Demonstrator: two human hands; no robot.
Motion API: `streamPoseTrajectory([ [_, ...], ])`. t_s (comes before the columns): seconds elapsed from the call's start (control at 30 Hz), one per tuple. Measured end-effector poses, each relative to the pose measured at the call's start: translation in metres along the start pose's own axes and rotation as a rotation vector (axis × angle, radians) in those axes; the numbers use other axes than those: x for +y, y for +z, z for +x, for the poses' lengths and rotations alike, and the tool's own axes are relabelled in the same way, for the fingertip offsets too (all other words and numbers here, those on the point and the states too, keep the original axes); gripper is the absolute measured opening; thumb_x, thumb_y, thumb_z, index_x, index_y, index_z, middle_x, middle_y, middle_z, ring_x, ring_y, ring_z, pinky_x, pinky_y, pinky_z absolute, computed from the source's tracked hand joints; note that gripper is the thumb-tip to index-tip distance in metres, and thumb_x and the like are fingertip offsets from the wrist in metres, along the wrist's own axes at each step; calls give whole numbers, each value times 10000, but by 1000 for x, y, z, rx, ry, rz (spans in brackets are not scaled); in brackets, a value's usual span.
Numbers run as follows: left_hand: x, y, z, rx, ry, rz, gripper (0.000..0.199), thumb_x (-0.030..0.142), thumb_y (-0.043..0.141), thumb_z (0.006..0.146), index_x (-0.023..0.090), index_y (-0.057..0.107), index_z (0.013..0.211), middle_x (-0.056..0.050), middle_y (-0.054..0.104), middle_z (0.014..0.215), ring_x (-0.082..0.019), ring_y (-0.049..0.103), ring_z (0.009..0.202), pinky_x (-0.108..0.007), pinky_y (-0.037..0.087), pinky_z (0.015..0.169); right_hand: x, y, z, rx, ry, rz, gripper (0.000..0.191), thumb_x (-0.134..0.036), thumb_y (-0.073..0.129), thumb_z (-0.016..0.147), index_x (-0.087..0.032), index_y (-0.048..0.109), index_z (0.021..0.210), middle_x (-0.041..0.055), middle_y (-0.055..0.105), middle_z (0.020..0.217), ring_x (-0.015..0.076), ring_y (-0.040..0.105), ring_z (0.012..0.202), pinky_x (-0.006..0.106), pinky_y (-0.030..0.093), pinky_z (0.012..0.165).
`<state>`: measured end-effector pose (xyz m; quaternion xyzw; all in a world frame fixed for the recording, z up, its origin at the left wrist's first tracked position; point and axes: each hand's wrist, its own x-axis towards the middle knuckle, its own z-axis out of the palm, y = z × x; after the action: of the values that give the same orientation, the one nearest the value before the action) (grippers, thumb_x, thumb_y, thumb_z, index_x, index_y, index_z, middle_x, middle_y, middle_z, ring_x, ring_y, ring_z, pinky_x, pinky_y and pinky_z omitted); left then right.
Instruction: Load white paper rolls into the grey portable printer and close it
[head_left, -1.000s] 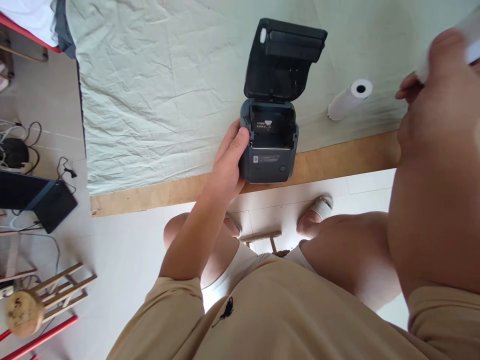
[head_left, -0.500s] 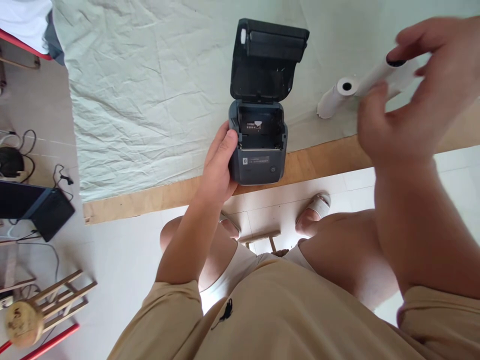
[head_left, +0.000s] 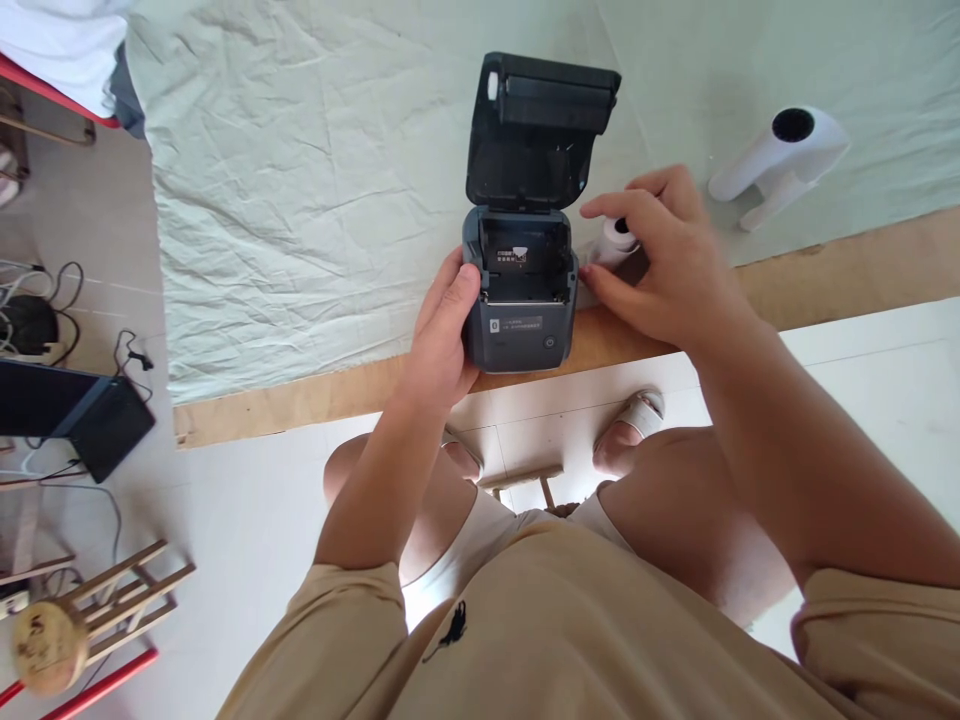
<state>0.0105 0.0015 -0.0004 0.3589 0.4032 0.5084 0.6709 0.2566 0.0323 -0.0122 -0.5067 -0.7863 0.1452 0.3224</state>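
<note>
A dark label printer point(head_left: 521, 335) with its lid point(head_left: 529, 140) swung up stands at the table's front edge. Its paper bay point(head_left: 521, 255) shows a printed label inside and holds no roll. My left hand point(head_left: 444, 325) is closed around the printer's left side, thumb on top. Just right of the printer, my right hand point(head_left: 667, 255) has its thumb and fingers around a small white paper roll point(head_left: 613, 246), partly hidden by them. A larger white paper roll point(head_left: 750, 160) with a dark core lies farther right, its loose end partly unrolled.
A wrinkled pale green cloth point(head_left: 315, 200) covers the table, with a wooden edge point(head_left: 330, 405) along the front. To the left on the floor are a wooden stool point(head_left: 52, 645), cables and a dark flat device point(head_left: 112, 430). My legs are under the front edge.
My right hand has left the larger roll and moved left toward the printer. The small roll has shifted left with it. My left hand still holds the printer.
</note>
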Motion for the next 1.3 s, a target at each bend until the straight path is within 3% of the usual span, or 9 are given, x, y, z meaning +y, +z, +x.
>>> streamPoseTrajectory([
  [0.17,-2,-1,1,11,-10,17,355,599,644,1001,287,707,1159,-30,818,1237,-293,664,1501,-426,632,1208,3,0,7,246,51,186,673,-346,849,798,-324,582,1416,69,689,1096,245,663,907,453,595,841],
  [0.27,0,0,1,29,1,51,456,669,727,932,282,699,1173,-40,817,1250,-321,622,1549,-441,640,1201,-22,-11,14,421,-62,268,475,-332,871,776,-304,665,1203,58,673,1068,229,651,874,395,552,723],
  [0.37,3,2,-1,12,21,73,505,646,806,889,270,693,1207,-48,825,1256,-322,572,1597,-430,622,1229,-58,-17,19,305,-174,188,206,-290,736,900,-309,720,1104,36,759,1108,250,729,972,429,598,857],
  [0.43,5,4,-2,-5,20,78,515,636,819,882,266,682,1214,-53,827,1272,-321,565,1603,-427,618,1233,-74,-12,21,196,-152,99,205,-232,661,934,-326,727,1103,11,803,1141,261,760,1071,438,605,924],
  [0.6,5,6,-2,-4,5,60,503,609,809,900,267,657,1236,-47,831,1248,-314,618,1553,-401,667,1130,-75,5,28,75,-16,62,199,-224,685,882,-332,652,1046,1,810,1027,273,779,983,459,619,886],
  [0.8,5,5,-3,-16,-24,52,526,614,815,885,278,625,1243,-34,829,1125,-315,780,1309,-387,711,895,-75,-3,32,119,-47,-47,111,-225,675,893,-321,620,898,-28,766,797,262,760,820,455,595,802],
  [1.0,3,5,-3,-20,-17,62,547,630,826,864,290,632,1246,-35,816,1090,-319,786,1273,-415,704,934,-68,4,28,117,-112,28,110,-223,654,928,-324,691,904,-10,834,1028,277,776,930,475,554,804],
  [1.2,-1,4,-3,-11,58,-6,359,601,696,977,278,697,1134,-26,795,1148,-311,616,1538,-425,653,1114,-71,21,15,306,-388,-6,142,-197,613,951,-290,648,850,-21,777,827,223,717,767,432,488,729],
  [1.3,-2,3,-3,11,60,23,410,650,730,937,280,699,1109,-19,753,1021,-308,673,1459,-402,664,1067,-75,29,7,326,-500,49,108,-201,651,911,-294,623,864,-38,782,879,213,713,786,426,457,711],
])
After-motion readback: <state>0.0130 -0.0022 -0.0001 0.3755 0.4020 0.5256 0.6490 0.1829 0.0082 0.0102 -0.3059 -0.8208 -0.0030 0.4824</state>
